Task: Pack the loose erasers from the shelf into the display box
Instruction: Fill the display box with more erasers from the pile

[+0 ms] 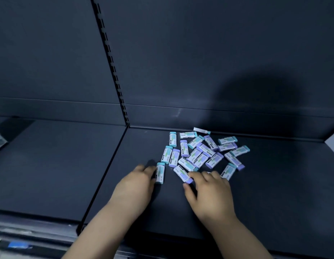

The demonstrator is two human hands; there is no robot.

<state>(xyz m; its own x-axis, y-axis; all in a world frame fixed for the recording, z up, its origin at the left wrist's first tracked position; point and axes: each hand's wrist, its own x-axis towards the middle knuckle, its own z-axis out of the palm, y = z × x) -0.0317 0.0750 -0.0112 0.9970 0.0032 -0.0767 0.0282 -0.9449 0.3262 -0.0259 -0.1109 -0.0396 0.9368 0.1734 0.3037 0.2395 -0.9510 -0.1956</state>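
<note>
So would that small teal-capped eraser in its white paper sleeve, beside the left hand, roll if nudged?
Probably not: the teal-capped eraser is a flat-sided block lying on the dark shelf, so it should slide. Smaller than the left hand, it is likely light.

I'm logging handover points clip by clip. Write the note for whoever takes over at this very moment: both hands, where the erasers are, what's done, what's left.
The left hand has its fingertips against the side of a teal-capped eraser lying just apart from the pile. The hand is blurred, so its grip is unclear.
The right hand appears to pinch a purple-capped eraser at the pile's near edge.
The loose erasers lie scattered on the dark shelf.
The display box is not in view.
Done: no packing visible.
Left: the whole pile, once the box is located.
</note>
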